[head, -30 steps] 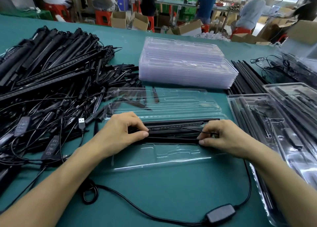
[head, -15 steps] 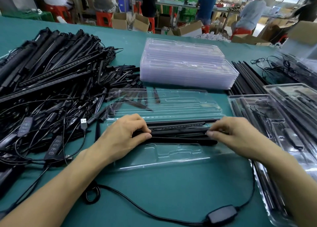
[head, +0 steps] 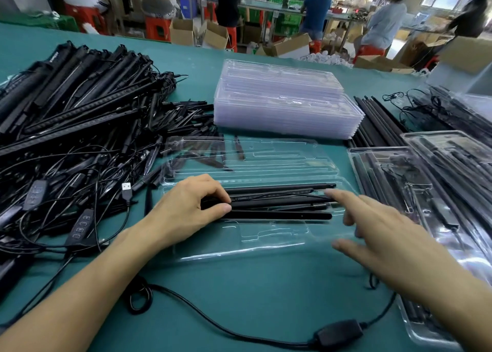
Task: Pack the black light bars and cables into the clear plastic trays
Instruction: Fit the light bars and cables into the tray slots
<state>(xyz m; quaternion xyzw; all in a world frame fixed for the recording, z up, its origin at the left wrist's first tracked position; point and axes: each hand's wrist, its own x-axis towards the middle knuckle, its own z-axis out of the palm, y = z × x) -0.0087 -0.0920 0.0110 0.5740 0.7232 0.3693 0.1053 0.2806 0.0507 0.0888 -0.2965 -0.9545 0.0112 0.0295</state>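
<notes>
Teal tabletop [head: 266, 298] | left: light bars [head: 80, 107], cables [head: 53, 218] heaped | back: tray stack [head: 282, 104] | centre: open tray [head: 266, 240] | right: filled trays [head: 426, 192] | front: loose cable [head: 338, 333]

One view is fitted. The camera rides on my head and faces forward and down onto the bench [head: 266, 280]. Range is close: my left grip [head: 186, 208] and right grip [head: 378, 234] enter from the bottom corners, with the light bars [head: 279, 214] in the clear tray [head: 266, 237] at frame centre. The wide-angle lens curves the outer scene. The room behind occupies the top edge.
</notes>
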